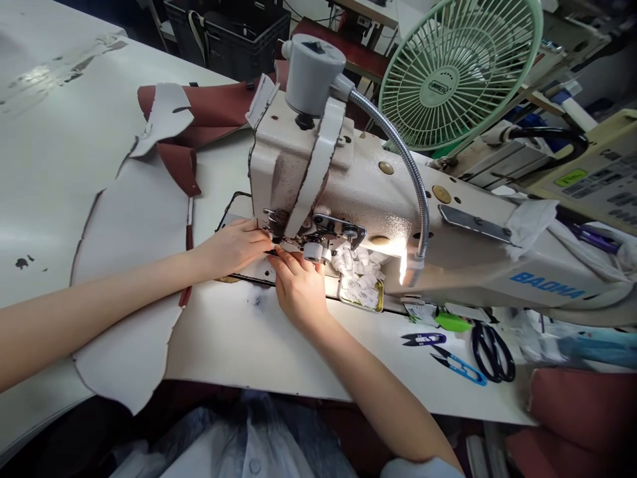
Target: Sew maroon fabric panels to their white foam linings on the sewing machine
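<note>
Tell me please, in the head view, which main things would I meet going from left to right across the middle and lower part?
Pale panel → left hand → right hand → small tray → dark-handled snips → black looped handles → red-brown material.

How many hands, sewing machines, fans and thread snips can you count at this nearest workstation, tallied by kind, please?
Left hand: 1
Right hand: 1
Sewing machine: 1
Green fan: 1
Dark thread snips: 1
Blue thread snips: 1
Total: 6
</note>
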The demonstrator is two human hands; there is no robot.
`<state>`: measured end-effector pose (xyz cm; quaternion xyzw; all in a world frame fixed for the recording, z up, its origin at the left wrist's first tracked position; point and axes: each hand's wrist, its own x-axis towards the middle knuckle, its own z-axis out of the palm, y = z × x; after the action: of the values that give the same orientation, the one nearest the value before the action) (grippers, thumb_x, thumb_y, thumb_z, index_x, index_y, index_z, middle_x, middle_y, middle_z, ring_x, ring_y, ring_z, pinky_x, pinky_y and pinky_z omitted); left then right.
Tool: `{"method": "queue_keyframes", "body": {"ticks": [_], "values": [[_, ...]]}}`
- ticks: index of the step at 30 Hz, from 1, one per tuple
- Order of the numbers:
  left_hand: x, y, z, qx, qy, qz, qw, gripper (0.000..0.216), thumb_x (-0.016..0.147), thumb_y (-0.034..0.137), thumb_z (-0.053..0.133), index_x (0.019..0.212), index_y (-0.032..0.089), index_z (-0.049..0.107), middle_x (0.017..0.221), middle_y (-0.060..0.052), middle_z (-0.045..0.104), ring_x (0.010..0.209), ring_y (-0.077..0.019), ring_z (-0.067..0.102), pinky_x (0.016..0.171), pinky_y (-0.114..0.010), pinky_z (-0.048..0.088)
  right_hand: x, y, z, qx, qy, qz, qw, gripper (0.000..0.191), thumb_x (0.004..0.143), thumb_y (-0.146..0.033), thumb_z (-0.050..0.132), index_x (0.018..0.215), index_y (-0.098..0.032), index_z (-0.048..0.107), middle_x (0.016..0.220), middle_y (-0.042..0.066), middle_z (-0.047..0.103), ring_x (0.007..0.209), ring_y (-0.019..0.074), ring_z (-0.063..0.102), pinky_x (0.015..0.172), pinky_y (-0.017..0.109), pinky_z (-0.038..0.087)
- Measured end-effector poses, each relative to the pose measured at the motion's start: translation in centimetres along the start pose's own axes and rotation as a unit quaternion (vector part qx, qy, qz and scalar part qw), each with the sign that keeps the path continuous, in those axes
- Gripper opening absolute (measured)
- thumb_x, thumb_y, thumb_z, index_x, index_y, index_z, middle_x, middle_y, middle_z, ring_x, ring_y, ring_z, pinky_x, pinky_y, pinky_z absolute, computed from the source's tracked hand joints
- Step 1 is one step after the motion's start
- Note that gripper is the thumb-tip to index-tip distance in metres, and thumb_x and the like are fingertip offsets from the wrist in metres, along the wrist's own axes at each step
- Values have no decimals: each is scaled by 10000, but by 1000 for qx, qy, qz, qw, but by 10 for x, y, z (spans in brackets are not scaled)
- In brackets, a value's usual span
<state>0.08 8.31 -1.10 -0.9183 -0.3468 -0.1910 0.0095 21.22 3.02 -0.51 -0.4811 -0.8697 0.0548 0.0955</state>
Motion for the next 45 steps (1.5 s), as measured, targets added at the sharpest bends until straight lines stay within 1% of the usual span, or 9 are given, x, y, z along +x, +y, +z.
{"method": "queue_keyframes", "body": {"ticks": [6, 20, 26, 30, 33, 36, 38, 42, 45], "values": [[5, -4, 3, 24, -9, 10, 1000, 214, 959, 141, 499, 1020, 193, 697, 948, -51, 720, 891, -228, 601, 816, -354, 468, -1, -1, -2, 0, 7, 1, 1000, 354, 1019, -206, 410, 1296, -237, 629, 1268, 89, 675, 1069, 237, 559, 823, 391, 320], [11, -17, 9, -2, 27, 14, 1000, 192, 935, 128, 536, 823, 174, 685, 795, -57, 659, 863, -207, 606, 780, -324, 463, -3, 0, 0, -10, 18, -5, 1000, 329, 1011, -221, 467, 1301, -250, 618, 1393, 73, 604, 1136, 254, 540, 895, 401, 341], [13, -8, 2, -14, -24, 3, 1000, 194, 935, 119, 535, 964, 201, 709, 916, -43, 718, 939, -206, 609, 886, -333, 469, -2, 1, -2, -1, 35, -10, 999, 312, 1001, -213, 482, 1272, -229, 634, 1391, 70, 609, 1111, 247, 560, 923, 403, 360], [12, -11, -22, -66, -57, 42, 995, 299, 912, 99, 520, 1094, 249, 704, 1079, -29, 733, 1067, -194, 618, 949, -305, 445, -1, 3, -2, 7, 58, -26, 998, 310, 983, -191, 504, 1260, -218, 643, 1375, 62, 623, 1099, 246, 568, 933, 401, 374], [0, -41, -59, -64, -124, 63, 988, 577, 834, 67, 498, 1352, 309, 578, 1386, -25, 608, 1312, -206, 510, 1103, -334, 340, -1, 5, 0, 16, 77, -34, 996, 310, 976, -168, 498, 1245, -208, 649, 1374, 59, 624, 1093, 250, 574, 935, 402, 382], [-18, -102, -97, -5, -171, -32, 985, 797, 742, 89, 521, 1493, 332, 414, 1570, -23, 402, 1474, -251, 316, 1205, -425, 167, 0, 7, 1, 17, 89, -41, 995, 310, 966, -153, 498, 1229, -211, 652, 1361, 65, 631, 1086, 254, 583, 930, 401, 388], [-30, -149, -112, 21, -195, -87, 977, 739, 746, 179, 588, 1461, 321, 464, 1566, -30, 408, 1488, -272, 287, 1219, -438, 90, 1, 8, 3, 14, 96, -48, 994, 303, 954, -147, 509, 1213, -207, 655, 1347, 76, 635, 1077, 253, 589, 919, 397, 396], [-42, -219, -112, 52, -241, -145, 958, 652, 762, 512, 675, 1334, 216, 572, 1470, -109, 523, 1461, -277, 311, 1212, -405, 46, 2, 9, 3, 13, 100, -49, 994, 323, 939, -128, 490, 1208, -201, 653, 1322, 92, 640, 1045, 249, 591, 894, 394, 407], [-48, -237, -105, 85, -222, -190, 953, 695, 765, 662, 610, 1202, 122, 602, 1329, -183, 604, 1348, -291, 420, 1174, -380, 161, 2, 10, 3, 15, 97, -49, 994, 269, 914, -125, 497, 1094, -178, 691, 1156, 108, 697, 988, 259, 589, 848, 393, 415]]}}
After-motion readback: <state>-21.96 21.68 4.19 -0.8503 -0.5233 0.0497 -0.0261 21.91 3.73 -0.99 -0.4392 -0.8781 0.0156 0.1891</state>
